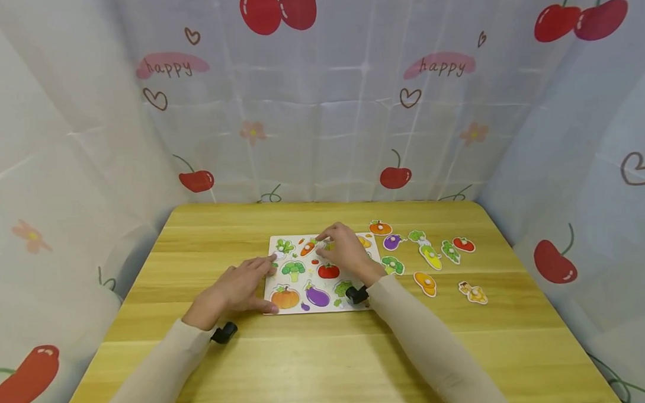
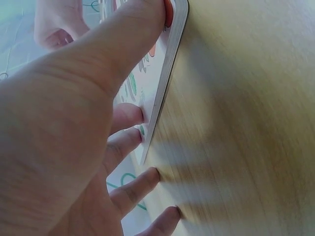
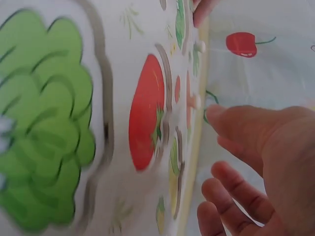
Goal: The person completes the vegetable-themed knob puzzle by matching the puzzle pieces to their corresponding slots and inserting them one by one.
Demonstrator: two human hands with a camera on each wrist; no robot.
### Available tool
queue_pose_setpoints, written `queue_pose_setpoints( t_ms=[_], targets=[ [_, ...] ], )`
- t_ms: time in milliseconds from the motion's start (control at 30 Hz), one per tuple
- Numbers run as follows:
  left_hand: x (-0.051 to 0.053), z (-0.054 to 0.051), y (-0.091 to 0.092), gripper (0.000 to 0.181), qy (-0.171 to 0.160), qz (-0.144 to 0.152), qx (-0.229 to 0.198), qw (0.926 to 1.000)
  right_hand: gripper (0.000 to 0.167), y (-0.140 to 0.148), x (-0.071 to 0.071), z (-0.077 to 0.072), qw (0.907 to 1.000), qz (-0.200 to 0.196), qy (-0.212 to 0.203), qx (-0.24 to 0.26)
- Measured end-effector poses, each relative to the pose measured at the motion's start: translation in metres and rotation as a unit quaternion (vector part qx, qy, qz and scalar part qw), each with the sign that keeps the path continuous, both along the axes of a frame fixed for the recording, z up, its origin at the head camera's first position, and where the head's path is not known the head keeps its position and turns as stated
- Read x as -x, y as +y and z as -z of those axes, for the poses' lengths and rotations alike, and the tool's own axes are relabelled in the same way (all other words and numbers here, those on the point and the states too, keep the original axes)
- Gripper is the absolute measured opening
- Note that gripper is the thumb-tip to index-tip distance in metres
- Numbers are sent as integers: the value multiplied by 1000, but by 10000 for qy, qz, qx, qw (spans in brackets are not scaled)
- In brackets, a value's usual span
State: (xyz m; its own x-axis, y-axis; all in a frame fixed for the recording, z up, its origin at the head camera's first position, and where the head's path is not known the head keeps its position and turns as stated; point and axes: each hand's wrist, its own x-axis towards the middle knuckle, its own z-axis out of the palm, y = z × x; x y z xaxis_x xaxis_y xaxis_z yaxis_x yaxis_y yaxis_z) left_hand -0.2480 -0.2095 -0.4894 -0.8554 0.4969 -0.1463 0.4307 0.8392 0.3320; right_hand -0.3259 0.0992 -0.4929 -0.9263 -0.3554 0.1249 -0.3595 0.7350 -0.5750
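Observation:
A white puzzle board (image 1: 309, 272) with printed vegetables lies on the table. My left hand (image 1: 239, 287) rests along its left side: the thumb lies on the front corner, and two fingertips touch the board. In the left wrist view, the other two fingertips (image 2: 170, 219) touch the tabletop. My right hand (image 1: 347, 252) is over the back of the board, beside the carrot piece (image 1: 307, 247). In the right wrist view, its fingers (image 3: 236, 120) are slightly bent and just apart from a small pale knob (image 3: 195, 102). Another knob (image 3: 199, 46) stands farther along.
Right of the board lie loose knobbed pieces: a pumpkin (image 1: 380, 228), an eggplant (image 1: 393, 242), broccoli (image 1: 392, 265), corn (image 1: 431, 258), a tomato (image 1: 464, 244) and several others. A cherry-print curtain (image 1: 320, 130) surrounds the wooden table (image 1: 285, 363).

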Motion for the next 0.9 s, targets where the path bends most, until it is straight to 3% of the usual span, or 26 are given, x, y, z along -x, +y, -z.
queue_pose_setpoints(
  t_ms=[567,900],
  targets=[
    [2,-1,0,98,-43,-26,83,10000,41,74,-20,-5,9996,-254,96,-120],
    [-1,1,1,101,-13,-60,29,10000,41,133,-36,-3,9987,86,422,-259]
  ],
)
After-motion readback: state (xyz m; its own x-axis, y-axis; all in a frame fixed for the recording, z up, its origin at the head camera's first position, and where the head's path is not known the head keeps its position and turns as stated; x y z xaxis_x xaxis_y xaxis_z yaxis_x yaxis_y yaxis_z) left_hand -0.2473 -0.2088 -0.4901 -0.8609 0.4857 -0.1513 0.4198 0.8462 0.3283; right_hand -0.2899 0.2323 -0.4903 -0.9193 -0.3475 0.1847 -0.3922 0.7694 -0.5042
